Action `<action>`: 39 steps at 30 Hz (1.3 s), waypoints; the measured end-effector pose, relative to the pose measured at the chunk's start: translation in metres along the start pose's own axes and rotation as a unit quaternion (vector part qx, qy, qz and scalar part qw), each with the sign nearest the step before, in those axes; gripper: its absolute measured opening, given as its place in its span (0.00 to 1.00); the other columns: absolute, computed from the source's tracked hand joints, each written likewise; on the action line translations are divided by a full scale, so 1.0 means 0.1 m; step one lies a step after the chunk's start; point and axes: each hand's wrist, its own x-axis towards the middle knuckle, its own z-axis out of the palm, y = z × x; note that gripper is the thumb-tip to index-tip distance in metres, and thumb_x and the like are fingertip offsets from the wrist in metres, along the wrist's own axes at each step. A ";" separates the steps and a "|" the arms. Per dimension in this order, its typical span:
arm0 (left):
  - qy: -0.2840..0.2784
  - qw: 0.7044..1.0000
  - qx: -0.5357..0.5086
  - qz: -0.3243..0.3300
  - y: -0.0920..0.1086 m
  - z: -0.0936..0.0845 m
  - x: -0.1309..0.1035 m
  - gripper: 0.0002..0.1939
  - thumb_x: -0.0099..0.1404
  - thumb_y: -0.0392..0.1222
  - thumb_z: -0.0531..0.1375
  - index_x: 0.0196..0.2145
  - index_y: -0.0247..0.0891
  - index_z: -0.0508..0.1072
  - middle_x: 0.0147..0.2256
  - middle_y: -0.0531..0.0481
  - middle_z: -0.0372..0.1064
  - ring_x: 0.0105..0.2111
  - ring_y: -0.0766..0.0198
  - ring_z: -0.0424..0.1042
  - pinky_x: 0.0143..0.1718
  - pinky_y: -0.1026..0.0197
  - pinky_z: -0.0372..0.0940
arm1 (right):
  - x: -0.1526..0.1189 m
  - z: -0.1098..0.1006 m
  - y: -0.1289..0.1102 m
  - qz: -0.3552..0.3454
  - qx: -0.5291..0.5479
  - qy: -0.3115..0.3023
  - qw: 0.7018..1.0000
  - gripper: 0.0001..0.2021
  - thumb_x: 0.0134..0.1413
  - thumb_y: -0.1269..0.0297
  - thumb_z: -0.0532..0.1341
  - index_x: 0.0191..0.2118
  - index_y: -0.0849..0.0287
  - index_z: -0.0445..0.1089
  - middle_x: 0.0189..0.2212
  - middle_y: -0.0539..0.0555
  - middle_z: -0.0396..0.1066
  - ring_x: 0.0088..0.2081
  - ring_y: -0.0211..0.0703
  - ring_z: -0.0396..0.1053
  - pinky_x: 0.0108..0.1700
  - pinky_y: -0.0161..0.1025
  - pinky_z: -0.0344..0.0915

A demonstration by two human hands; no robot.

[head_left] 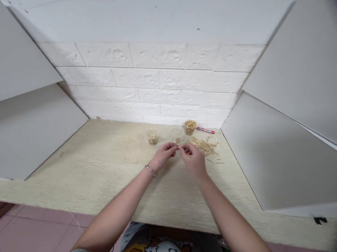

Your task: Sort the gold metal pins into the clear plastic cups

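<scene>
At the centre of the frame, a small gold-coloured piece [179, 146], too small to make out clearly, is pinched between the closed fingertips of the left hand [169, 152] and the right hand [193, 159]. Slim gold-coloured sticks [205, 145] are scattered just right of centre. Behind the hands, gold-coloured pieces are held in a left clear cup [152, 133] and a heaped cup [190, 131].

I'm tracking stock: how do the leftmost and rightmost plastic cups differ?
The rightmost cup is heaped with gold-coloured pieces; the leftmost cup holds only a low pile. The rightmost cup stands beside a red stick; the leftmost cup stands farther from it. Both are clear and hold gold-coloured pieces.
</scene>
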 end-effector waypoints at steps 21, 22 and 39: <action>-0.016 0.999 0.038 0.002 0.01 -0.01 -0.02 0.16 0.50 0.50 0.63 0.29 0.33 0.73 0.27 0.51 0.66 0.24 0.72 0.60 0.29 0.66 0.56 | -0.01 0.02 0.05 0.010 -0.006 -0.006 1.000 0.08 0.49 0.62 0.56 0.30 0.59 0.70 0.25 0.52 0.71 0.27 0.40 0.65 0.32 0.38 0.62; -0.014 0.999 0.045 0.004 0.01 -0.01 -0.01 0.16 0.50 0.50 0.62 0.29 0.33 0.73 0.27 0.51 0.66 0.24 0.72 0.60 0.29 0.66 0.56 | -0.01 0.02 0.06 0.009 -0.006 -0.007 1.000 0.08 0.49 0.62 0.56 0.30 0.59 0.69 0.25 0.52 0.71 0.27 0.40 0.65 0.32 0.38 0.62; -0.002 0.993 0.114 0.030 0.04 0.04 -0.04 0.13 0.52 0.47 0.60 0.27 0.33 0.72 0.25 0.51 0.66 0.26 0.70 0.61 0.31 0.65 0.58 | -0.02 0.03 0.05 -0.009 -0.025 -0.004 1.000 0.07 0.49 0.63 0.55 0.29 0.59 0.69 0.25 0.52 0.70 0.27 0.39 0.65 0.32 0.37 0.61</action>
